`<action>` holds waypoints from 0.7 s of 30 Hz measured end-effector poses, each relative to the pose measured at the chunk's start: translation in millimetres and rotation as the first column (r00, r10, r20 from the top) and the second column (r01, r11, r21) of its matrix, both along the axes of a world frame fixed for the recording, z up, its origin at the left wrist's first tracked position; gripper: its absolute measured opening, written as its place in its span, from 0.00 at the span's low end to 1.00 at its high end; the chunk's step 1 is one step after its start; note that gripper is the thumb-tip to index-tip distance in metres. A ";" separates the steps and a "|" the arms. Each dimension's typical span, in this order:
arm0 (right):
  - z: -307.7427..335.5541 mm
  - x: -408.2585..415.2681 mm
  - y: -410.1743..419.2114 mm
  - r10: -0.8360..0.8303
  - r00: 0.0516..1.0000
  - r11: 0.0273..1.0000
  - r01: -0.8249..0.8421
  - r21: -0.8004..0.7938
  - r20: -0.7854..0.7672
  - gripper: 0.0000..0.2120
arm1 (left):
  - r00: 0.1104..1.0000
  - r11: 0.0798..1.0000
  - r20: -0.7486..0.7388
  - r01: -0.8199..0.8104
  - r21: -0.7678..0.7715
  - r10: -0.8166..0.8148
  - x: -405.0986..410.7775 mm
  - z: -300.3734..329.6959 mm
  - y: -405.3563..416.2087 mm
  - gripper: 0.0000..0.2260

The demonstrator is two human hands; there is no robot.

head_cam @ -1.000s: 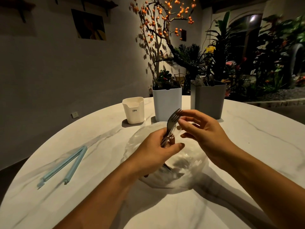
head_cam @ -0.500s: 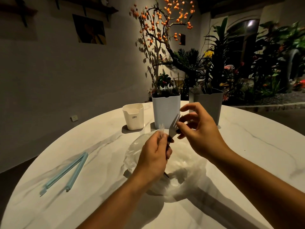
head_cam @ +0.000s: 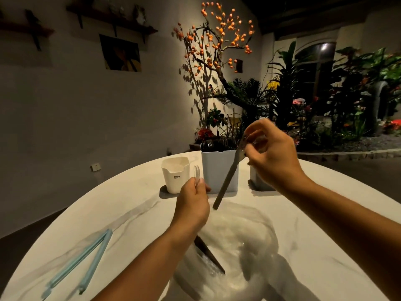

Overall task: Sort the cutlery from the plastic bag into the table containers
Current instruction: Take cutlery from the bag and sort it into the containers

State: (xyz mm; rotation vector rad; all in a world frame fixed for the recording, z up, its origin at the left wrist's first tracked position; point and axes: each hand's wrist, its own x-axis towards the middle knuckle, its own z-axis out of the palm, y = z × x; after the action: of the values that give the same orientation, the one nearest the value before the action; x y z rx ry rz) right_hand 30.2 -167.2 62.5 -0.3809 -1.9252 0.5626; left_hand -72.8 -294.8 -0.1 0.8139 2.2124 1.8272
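Fork [head_cam: 230, 174]: dull metal, my right hand [head_cam: 272, 153] pinches its top, handle hanging toward seven o'clock.
Left hand [head_cam: 192, 203]: pinching clear plastic [head_cam: 196, 173].

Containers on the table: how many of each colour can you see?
Cream container: 1
Pale blue-white container: 1
Grey container, mostly hidden behind the right hand: 1
Total: 3

White, grey-veined marble table [head_cam: 121, 216]; cream cup [head_cam: 175, 174]; white container [head_cam: 217, 170]; pale blue clip [head_cam: 86, 257]; clear bag [head_cam: 245, 246].
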 end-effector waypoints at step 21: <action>5.3 -138.3 94.2 -0.425 0.767 0.835 0.126 0.536 0.481 0.06 | 0.945 0.948 0.208 0.199 0.247 -0.252 -84.5 4.8 24.9 0.13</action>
State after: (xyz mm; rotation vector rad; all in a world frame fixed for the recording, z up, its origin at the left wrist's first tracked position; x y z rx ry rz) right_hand -108.1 -73.0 67.8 -0.5576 -2.4456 -0.2942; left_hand -157.3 -269.9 4.8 0.8017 1.7149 1.9633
